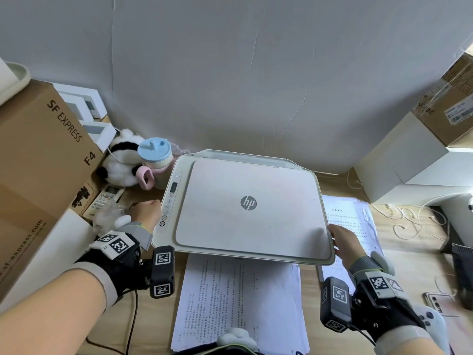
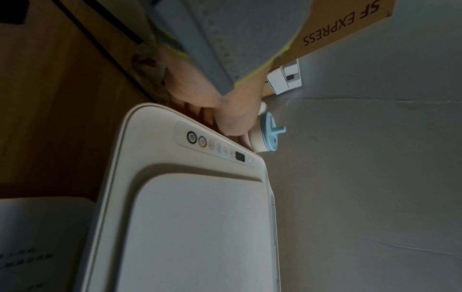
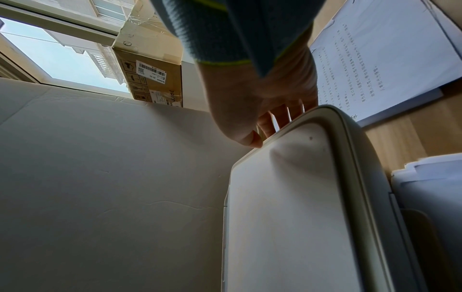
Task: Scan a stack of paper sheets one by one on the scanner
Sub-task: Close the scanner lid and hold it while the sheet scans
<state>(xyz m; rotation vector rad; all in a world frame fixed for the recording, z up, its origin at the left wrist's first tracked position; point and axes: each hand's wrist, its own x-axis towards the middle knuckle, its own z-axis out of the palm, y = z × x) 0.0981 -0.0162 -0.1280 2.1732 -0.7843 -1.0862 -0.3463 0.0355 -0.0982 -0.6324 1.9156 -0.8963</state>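
The scanner [image 1: 245,206] stands in the middle of the wooden desk [image 1: 409,265], its lid [image 1: 253,208] lying flat and closed, with the HP mark on top. The left hand [image 1: 147,212] is at the 9 o'clock side of the scanner, just beside the button panel [image 1: 169,198]; its fingers are curled down along the side of the machine, and I cannot tell if they really grip it. The right hand [image 1: 344,243] is at the 4 o'clock corner of the lid, the thumb [image 3: 251,139] touching the lid's top edge and the other fingers [image 3: 282,116] going down behind the rim, so it holds the edge of the lid. One stack of printed sheets [image 1: 238,303] lies at 6 o'clock, partly under the front of the scanner. Another pile of sheets [image 1: 350,219] lies at 3 o'clock, beside the right hand. At 10 o'clock there are a cup with a blue lid [image 1: 153,155], a plush panda [image 1: 120,162] and a cardboard box [image 1: 38,155].
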